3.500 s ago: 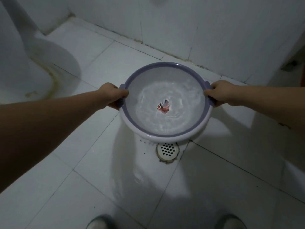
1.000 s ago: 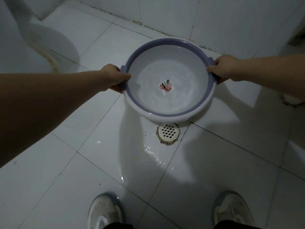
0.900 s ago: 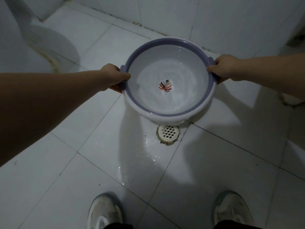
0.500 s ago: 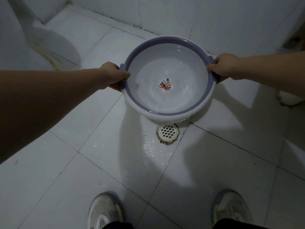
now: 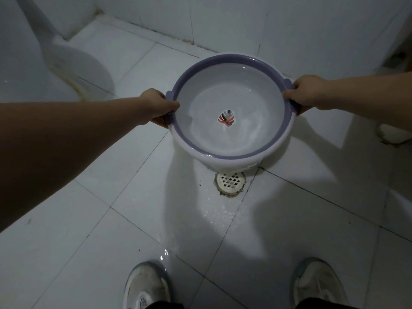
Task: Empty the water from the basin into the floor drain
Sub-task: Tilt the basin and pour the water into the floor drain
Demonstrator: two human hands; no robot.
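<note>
- Toilet base (image 5: pixel 73 70) fills the upper left of the frame, well apart from the work; its top is cut off by the frame edge.
- Left hand (image 5: pixel 159 107) sits left of centre, fingers curled shut around the purple handle tab on the basin's left rim; the fingertips under the rim are hidden.
- Basin (image 5: pixel 231 108) hangs in the centre of the frame between the 2 hands, tilted so its near lip dips toward the bottom of the frame. A thin film of water (image 5: pixel 243 139) pools against that low lip; how much remains is hard to judge in the dim light.
- Floor drain (image 5: pixel 230 180) lies directly below the low lip in the picture, partly overlapped by it, so the pour line looks right. The floor tile (image 5: pixel 218 210) just below it glistens wet.
- Right hand (image 5: pixel 308 92) at centre right is clenched on the opposite handle tab, level with the left; neither hand is nearer the drain.
- 2 shoes (image 5: pixel 145 286) stand at the bottom edge, toes cut off.
</note>
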